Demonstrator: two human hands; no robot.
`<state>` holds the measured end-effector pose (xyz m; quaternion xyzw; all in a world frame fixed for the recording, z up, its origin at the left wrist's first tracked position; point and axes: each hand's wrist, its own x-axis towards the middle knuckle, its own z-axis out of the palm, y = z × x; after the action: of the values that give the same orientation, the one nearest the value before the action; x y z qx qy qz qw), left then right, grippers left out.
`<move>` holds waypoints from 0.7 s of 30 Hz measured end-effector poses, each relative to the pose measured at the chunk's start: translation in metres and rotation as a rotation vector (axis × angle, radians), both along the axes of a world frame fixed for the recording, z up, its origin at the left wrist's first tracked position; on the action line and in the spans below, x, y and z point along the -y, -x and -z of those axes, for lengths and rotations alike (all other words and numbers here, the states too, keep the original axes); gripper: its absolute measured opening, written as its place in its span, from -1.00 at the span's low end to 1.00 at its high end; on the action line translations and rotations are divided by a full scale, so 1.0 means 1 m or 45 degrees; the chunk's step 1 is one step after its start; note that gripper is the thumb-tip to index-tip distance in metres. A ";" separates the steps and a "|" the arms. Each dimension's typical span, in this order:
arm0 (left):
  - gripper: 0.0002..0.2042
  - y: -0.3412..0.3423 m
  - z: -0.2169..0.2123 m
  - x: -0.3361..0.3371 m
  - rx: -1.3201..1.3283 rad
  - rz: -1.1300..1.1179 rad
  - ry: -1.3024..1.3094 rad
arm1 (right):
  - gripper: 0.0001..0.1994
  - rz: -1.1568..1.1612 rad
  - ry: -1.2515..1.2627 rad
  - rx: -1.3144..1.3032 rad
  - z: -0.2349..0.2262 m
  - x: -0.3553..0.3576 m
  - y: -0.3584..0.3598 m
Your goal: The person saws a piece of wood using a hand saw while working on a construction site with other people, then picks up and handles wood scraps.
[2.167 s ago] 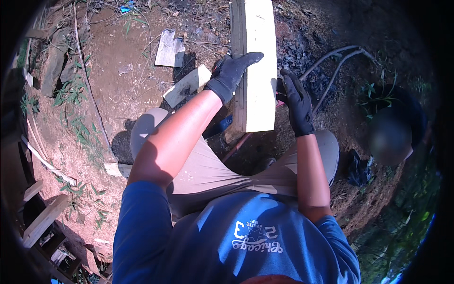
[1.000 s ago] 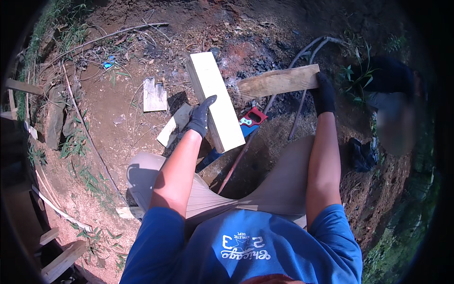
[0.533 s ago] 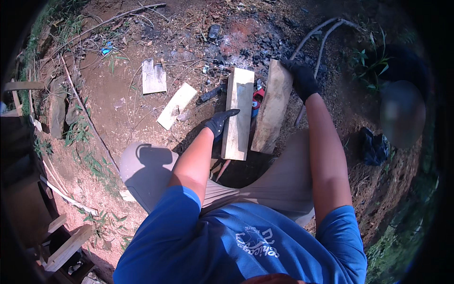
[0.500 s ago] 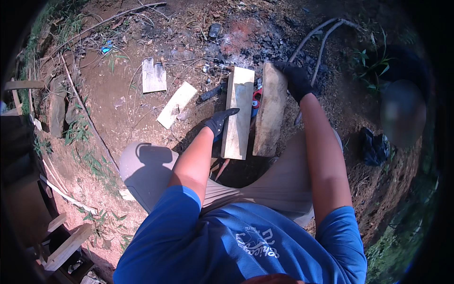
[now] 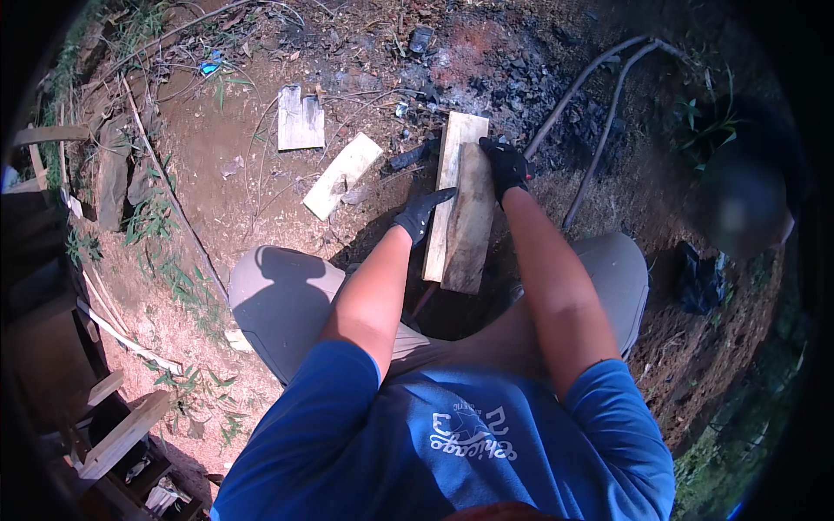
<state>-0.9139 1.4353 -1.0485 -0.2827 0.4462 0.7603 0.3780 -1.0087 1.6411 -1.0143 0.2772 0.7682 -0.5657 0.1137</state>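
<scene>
Two short wooden planks are upright between my knees, pressed side by side. One is a pale plank (image 5: 453, 143) on the left; the other is a browner, rough-faced plank (image 5: 470, 230) that overlaps it on the right. My left hand (image 5: 422, 215), in a dark glove, is closed on the left edge of the pale plank, with the thumb across its face. Also gloved, my right hand (image 5: 506, 167) grips the upper right edge of the brown plank. The fingers of both hands are partly hidden behind the wood.
On the dirt to the left lie two pale wood pieces, a squarish one (image 5: 301, 122) and a longer one (image 5: 342, 176). Ash and charcoal (image 5: 512, 78) spread beyond the planks. A bent branch (image 5: 573, 91), a black plastic bag (image 5: 700, 280) and a blurred person (image 5: 743, 204) are at right.
The brown plank has moved left against the pale one, closing the gap between them. My right hand came with it, and the red and blue thing between them is now hidden.
</scene>
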 end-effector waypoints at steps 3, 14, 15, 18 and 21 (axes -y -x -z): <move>-0.16 0.002 0.010 -0.013 -0.160 0.071 0.239 | -0.41 0.028 -0.026 0.035 0.001 -0.008 -0.002; -0.35 0.013 -0.026 -0.023 -0.081 0.141 0.281 | -0.52 0.640 0.868 -0.726 -0.133 -0.244 0.094; -0.36 0.014 -0.029 -0.022 -0.137 0.111 0.293 | -0.59 0.629 0.688 -0.883 -0.169 -0.270 0.080; -0.37 0.025 -0.030 -0.021 -0.157 0.160 0.286 | -0.61 0.596 -0.226 -1.023 -0.230 -0.347 0.010; -0.40 0.035 -0.030 -0.025 -0.324 0.140 0.179 | -0.64 0.652 -0.593 -0.834 -0.222 -0.405 -0.079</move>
<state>-0.9490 1.4603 -1.0187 -0.1850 0.5573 0.7351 0.3389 -0.9295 2.0458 -0.7924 0.2827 0.7771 -0.4458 -0.3427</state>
